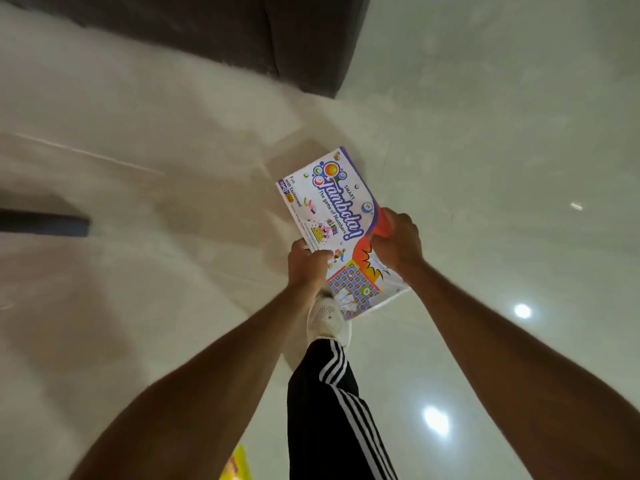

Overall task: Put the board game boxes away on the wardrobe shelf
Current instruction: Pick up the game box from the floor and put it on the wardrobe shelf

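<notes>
I hold a flat white Tambola board game box [332, 216] with purple lettering out in front of me, above the floor. My left hand [306, 263] grips its near left edge. My right hand [398, 242] grips its right edge over an orange patch. The box is tilted, its far end pointing away and to the left. No wardrobe or shelf shows in the head view.
Below lies a glossy pale tiled floor [502, 140] with light reflections. A dark piece of furniture [242, 32] stands at the top. My leg in black striped trousers [332, 403] and a white shoe [327, 320] step forward. A yellow object [239, 462] peeks in at the bottom edge.
</notes>
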